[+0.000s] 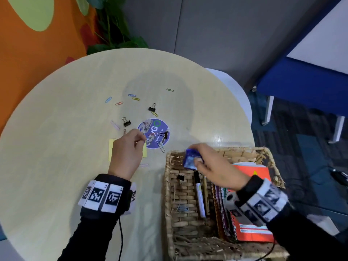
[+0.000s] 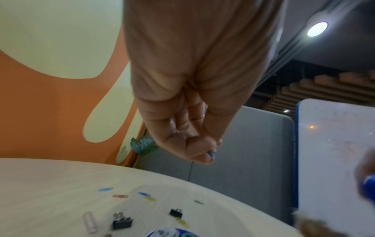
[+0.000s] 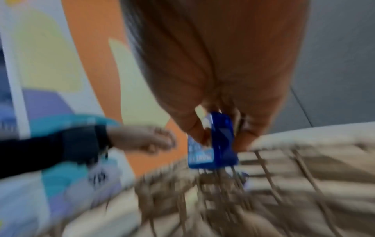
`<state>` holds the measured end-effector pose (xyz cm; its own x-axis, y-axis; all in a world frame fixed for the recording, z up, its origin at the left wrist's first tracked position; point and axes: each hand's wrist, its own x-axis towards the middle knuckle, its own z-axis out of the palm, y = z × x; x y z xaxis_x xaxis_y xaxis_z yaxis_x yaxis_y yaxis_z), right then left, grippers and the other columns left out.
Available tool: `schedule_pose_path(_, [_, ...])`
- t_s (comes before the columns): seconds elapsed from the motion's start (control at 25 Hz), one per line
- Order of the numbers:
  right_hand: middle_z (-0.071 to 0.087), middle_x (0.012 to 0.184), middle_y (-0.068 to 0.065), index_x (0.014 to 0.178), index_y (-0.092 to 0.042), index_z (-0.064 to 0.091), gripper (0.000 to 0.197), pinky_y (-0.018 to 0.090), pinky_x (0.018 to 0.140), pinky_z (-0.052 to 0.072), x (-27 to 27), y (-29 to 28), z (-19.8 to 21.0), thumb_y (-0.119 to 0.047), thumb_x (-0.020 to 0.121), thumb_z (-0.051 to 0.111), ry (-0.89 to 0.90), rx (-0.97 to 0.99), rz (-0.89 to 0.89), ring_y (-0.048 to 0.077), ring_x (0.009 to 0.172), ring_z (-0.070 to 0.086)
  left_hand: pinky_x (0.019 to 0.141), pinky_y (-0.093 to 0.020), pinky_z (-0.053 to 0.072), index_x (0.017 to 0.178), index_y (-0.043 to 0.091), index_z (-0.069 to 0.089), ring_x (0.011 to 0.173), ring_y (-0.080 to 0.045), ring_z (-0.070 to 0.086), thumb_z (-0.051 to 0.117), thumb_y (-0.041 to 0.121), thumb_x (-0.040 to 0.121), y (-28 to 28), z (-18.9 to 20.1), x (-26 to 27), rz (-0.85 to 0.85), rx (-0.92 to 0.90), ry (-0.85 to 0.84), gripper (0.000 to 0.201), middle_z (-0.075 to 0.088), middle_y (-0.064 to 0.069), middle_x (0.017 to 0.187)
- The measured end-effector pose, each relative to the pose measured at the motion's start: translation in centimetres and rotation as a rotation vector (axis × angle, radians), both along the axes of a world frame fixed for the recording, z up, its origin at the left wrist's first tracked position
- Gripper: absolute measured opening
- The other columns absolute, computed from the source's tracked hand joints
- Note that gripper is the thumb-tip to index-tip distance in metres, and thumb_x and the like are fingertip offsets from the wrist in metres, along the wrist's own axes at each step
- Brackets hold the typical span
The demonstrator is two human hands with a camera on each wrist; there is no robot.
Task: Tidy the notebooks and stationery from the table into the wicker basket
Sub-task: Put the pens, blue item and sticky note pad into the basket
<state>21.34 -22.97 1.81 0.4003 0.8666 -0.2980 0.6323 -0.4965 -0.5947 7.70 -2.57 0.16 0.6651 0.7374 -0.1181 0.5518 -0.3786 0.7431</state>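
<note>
My right hand holds a small blue box over the far left corner of the wicker basket; in the right wrist view the blue box is pinched between thumb and fingers above the weave. My left hand hovers over the table above a yellow sticky pad, fingers curled. The left wrist view shows a blue paper clip pinched at its fingertips. Inside the basket lie orange notebooks, a white marker and a black binder clip.
Several coloured paper clips and black binder clips lie scattered across the round pale table, around a purple round sticker. A white chair stands beyond the table's right edge. A plant stands behind.
</note>
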Motion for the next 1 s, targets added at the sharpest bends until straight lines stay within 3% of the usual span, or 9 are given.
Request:
schedule_pose_path(0.08, [0.058,0.120,0.008,0.123,-0.012,0.046,0.035,0.030,0.093,0.043,-1.4,-0.8,-2.8,-0.013,0.089,0.053,-0.096,0.023,-0.011,0.023,0.109,0.054,0.069,-0.015,0.036,0.082,0.015,0.068,0.079,-0.014,0.064,0.056,0.000,0.085,-2.0,1.6,-0.7,-0.078,0.023,-0.012,0.019,0.070,0.003,0.082])
schedule_pose_path(0.16, [0.061,0.113,0.011,0.115,-0.012,0.047,0.031,0.040,0.085,0.048,-2.1,-0.6,-4.6,-0.008,0.085,0.056,-0.110,0.016,0.009,0.030,0.102,0.055,0.071,-0.014,0.040,0.081,0.016,0.072,0.079,-0.010,0.064,0.058,0.000,0.085,-4.1,3.0,-1.4,-0.177,0.042,-0.032,0.021,0.070,0.005,0.083])
schedule_pose_path(0.28, [0.058,0.098,0.012,0.101,-0.012,0.046,0.024,0.042,0.067,0.047,-2.3,0.6,-6.0,-0.005,0.081,0.056,-0.175,0.000,0.101,0.035,0.086,0.057,0.079,-0.023,0.049,0.084,0.018,0.073,0.084,-0.012,0.066,0.060,0.003,0.084,-7.1,3.8,-2.6,-0.343,0.100,-0.001,0.020,0.074,0.004,0.090])
schedule_pose_path(0.4, [0.056,0.104,0.012,0.104,-0.011,0.049,0.024,0.039,0.062,0.046,-2.1,1.2,-6.6,-0.007,0.082,0.058,-0.266,-0.042,0.132,0.036,0.084,0.061,0.083,-0.024,0.047,0.091,0.020,0.073,0.090,-0.012,0.065,0.056,0.008,0.086,-9.5,3.9,-3.2,-0.446,0.129,0.083,0.022,0.072,0.004,0.097])
schedule_pose_path(0.56, [0.052,0.111,0.009,0.105,-0.011,0.050,0.025,0.032,0.056,0.037,-2.3,0.7,-6.2,-0.012,0.083,0.060,-0.405,-0.066,0.144,0.031,0.091,0.059,0.091,-0.034,0.047,0.107,0.012,0.066,0.105,-0.023,0.057,0.048,0.003,0.089,-13.7,2.9,-3.2,-0.791,0.318,0.403,0.027,0.064,-0.006,0.113])
schedule_pose_path(0.64, [0.053,0.113,0.006,0.104,-0.011,0.051,0.024,0.033,0.059,0.044,-2.1,0.4,-4.8,-0.014,0.082,0.061,-0.386,-0.023,0.111,0.029,0.095,0.058,0.094,-0.041,0.041,0.108,0.006,0.064,0.110,-0.029,0.050,0.049,0.005,0.090,-16.0,2.3,-2.9,-0.972,0.429,0.649,0.024,0.062,-0.011,0.115])
schedule_pose_path(0.76, [0.057,0.108,0.003,0.100,-0.013,0.056,0.018,0.040,0.066,0.055,-1.1,-1.0,-1.9,-0.015,0.083,0.062,-0.332,0.143,-0.052,0.025,0.084,0.063,0.101,-0.044,0.031,0.112,0.007,0.063,0.117,-0.030,0.045,0.050,0.015,0.094,-17.9,0.7,-2.1,-1.104,0.459,0.913,0.024,0.063,-0.012,0.119])
schedule_pose_path(0.84, [0.060,0.101,0.002,0.094,-0.013,0.060,0.012,0.033,0.066,0.054,-0.4,-2.6,-0.1,-0.013,0.083,0.064,-0.322,0.269,-0.184,0.020,0.077,0.063,0.106,-0.044,0.026,0.116,0.009,0.061,0.122,-0.030,0.043,0.048,0.022,0.096,-18.1,-0.4,-1.6,-1.158,0.490,1.042,0.028,0.061,-0.010,0.124])
schedule_pose_path(1.0, [0.060,0.094,-0.003,0.092,-0.016,0.062,0.010,0.038,0.069,0.057,0.0,-5.5,1.7,-0.014,0.084,0.066,-0.284,0.343,-0.304,0.016,0.076,0.063,0.109,-0.043,0.023,0.123,0.010,0.057,0.127,-0.030,0.038,0.047,0.030,0.096,-17.9,-1.3,-1.0,-1.284,0.565,1.151,0.035,0.056,-0.010,0.130])
